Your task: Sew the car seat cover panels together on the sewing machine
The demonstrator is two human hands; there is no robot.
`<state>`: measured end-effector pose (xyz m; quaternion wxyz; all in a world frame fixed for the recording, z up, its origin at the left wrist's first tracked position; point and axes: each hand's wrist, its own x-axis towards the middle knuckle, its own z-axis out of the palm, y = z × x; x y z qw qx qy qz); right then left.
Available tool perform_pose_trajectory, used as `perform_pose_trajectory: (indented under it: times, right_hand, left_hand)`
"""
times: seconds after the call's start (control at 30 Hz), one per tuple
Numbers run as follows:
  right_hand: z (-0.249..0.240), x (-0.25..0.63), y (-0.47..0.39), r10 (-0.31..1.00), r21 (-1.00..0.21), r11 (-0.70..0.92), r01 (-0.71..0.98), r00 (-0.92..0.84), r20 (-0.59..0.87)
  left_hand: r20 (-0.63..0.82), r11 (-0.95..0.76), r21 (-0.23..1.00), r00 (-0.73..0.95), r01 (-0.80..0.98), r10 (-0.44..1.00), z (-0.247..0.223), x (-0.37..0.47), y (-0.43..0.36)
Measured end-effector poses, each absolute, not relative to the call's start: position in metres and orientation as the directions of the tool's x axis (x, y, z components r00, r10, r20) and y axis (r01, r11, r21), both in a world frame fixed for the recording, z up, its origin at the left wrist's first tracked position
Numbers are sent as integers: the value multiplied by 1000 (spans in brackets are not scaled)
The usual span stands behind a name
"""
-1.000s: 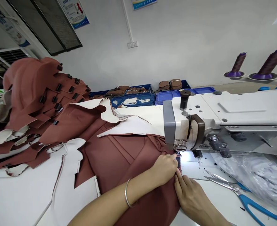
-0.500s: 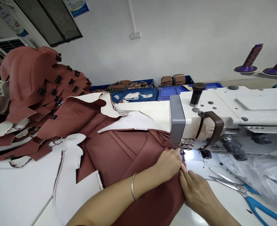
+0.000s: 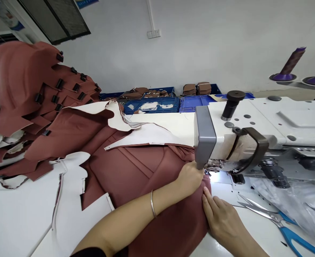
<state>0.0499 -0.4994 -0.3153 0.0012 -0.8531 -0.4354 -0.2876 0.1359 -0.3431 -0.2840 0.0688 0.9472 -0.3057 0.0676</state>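
A large reddish-brown leather cover (image 3: 136, 167) with white backing lies under the head of a white sewing machine (image 3: 264, 121). Close to the needle area, my left hand (image 3: 191, 180) has its fingers curled on the cover; the fingertips are partly hidden by the grey end plate. My right hand (image 3: 221, 217) rests on the cover's right edge, just below the needle area, its fingers stretched forward and pressing the leather. A small lamp lights the machine bed beside the needle. The needle itself is hidden.
Blue-handled scissors (image 3: 276, 216) lie on the right, beside clear plastic film (image 3: 296, 203). Clipped reddish-brown pieces (image 3: 26, 78) are heaped at the left. Blue crates (image 3: 157, 106) stand behind the table. Thread cones (image 3: 293, 64) rise at the upper right.
The cover's edge by the needle has shifted, with more leather showing between my hands. My left hand has moved slightly left and down, a little apart from my right. The camera view has shifted slightly.
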Motion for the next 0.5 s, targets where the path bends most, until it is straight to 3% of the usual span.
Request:
perform_pose_trajectory:
  times: [0.33,0.5]
  right_hand:
    - [-313,64,-493,744,258,-635,729,485,460]
    - [-312,66,-493,745,252,-641,725,510,429]
  left_hand:
    - [323,-722,361,806,-590,-497,-293,164,-333]
    - [266,-662,551,858,-509,-438,-294,175,-334]
